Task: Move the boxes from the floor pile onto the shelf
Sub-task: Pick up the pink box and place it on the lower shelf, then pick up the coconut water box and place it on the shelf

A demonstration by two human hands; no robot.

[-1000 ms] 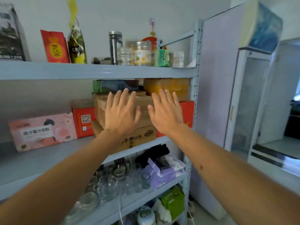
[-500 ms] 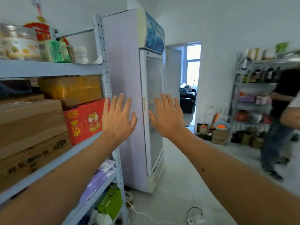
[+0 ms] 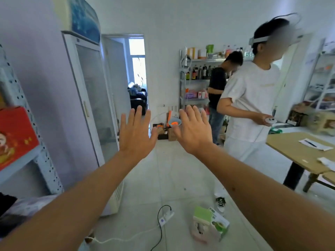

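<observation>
- Boxes (image 3: 210, 224) for the task are seen on the floor at the near right of the head view: a green-topped carton and a pink one pressed against it, tilted and touching; whether more lie beyond the lower edge cannot be told.
- The shelf (image 3: 29, 156) is cut off at the left edge; one red box (image 3: 14, 136) is already seated on it, so part of the job is judged done.
- The left hand (image 3: 136, 134) is held up at mid-frame, fingers straight and spread, nothing grasped; the right hand (image 3: 193, 132) is raised beside it in the same released way, also empty; both are judged free for the next pick, well apart from the cartons below.
- A power strip (image 3: 165, 217) and its cable are laid on the tiles just left of the cartons, where a foot could be caught.
- A glass-door fridge (image 3: 90, 98) is stood right of the shelf, near the doorway.
- A person in white (image 3: 252, 107) is stood at the right by a wooden table (image 3: 297, 151); a second person behind is largely hidden; the far shelving is too blurred for its goods to be named.
</observation>
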